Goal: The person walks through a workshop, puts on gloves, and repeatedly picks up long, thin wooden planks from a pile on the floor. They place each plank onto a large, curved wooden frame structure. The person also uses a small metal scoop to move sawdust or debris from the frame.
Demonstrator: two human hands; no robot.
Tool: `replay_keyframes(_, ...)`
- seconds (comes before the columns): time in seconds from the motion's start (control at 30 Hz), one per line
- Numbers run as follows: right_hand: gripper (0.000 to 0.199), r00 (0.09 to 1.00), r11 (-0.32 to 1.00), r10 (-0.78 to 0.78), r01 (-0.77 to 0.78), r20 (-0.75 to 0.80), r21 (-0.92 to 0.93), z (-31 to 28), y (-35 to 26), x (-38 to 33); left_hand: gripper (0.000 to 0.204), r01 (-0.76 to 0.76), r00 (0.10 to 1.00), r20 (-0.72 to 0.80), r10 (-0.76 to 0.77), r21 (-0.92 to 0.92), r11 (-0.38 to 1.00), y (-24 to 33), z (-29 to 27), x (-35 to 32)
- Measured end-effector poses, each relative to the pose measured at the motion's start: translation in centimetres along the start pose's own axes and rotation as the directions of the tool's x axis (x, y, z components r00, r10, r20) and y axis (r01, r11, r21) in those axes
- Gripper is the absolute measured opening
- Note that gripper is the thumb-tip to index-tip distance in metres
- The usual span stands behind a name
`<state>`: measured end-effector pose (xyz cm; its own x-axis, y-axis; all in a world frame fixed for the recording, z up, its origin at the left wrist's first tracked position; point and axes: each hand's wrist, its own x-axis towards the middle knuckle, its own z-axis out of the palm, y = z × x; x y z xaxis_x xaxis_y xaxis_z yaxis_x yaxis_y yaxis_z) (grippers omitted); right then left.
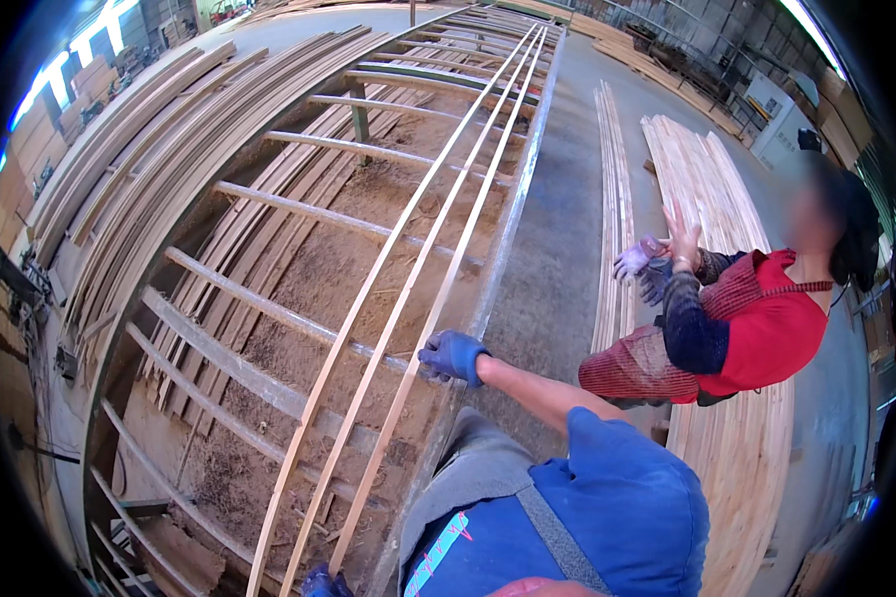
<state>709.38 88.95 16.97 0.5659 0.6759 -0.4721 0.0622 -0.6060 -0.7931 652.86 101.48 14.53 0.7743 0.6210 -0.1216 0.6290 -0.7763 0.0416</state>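
Note:
Three long thin wooden strips (pixel 398 298) lie lengthwise over the crossbars of a metal rack (pixel 269 383). My right hand (pixel 453 355), in a blue glove, is stretched out from a blue sleeve and closes over the rightmost strip (pixel 468 234) near the rack's right rail. Only a bit of my left hand (pixel 324 582), also blue-gloved, shows at the bottom edge beside the strips' near ends. Its grip is hidden.
Under the rack lie sawdust and more slats. Stacked boards (pixel 169 139) run along the left. On the concrete floor to the right a person in a red apron (pixel 757 328) crouches, gloved hands over piles of pale strips (pixel 697 169).

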Motion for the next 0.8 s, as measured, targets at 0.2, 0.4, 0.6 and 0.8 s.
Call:
replay_keyframes(0.2, 0.042, 0.810, 0.492, -0.585, 0.386, 0.032, -0.781, 0.6, -1.8, 0.3, 0.027, 0.166, 0.981, 0.128, -0.145, -0.174, 0.971, -0.7, 2.7, -0.2)
replay_keyframes(0.4, 0.033, 0.884, 0.140, -0.372, 0.355, 0.283, -0.924, 0.5, -0.5, 3.4, 0.051, 0.184, 0.975, 0.140, -0.170, -0.093, 0.978, 1.9, -0.4, 0.1)
replay_keyframes(0.6, 0.024, 0.891, 0.150, -0.372, 0.334, 0.260, -0.931, 0.4, -1.0, 2.4, 0.057, 0.311, 0.933, 0.258, -0.251, -0.225, 0.923, 2.6, -2.4, -0.8)
replay_keyframes(0.8, 0.024, 0.894, 0.184, -0.354, 0.355, 0.275, -0.917, 1.4, 0.3, -1.0, 0.031, 0.527, 0.838, 0.343, -0.424, -0.307, 0.793, 0.3, 1.6, -3.8)
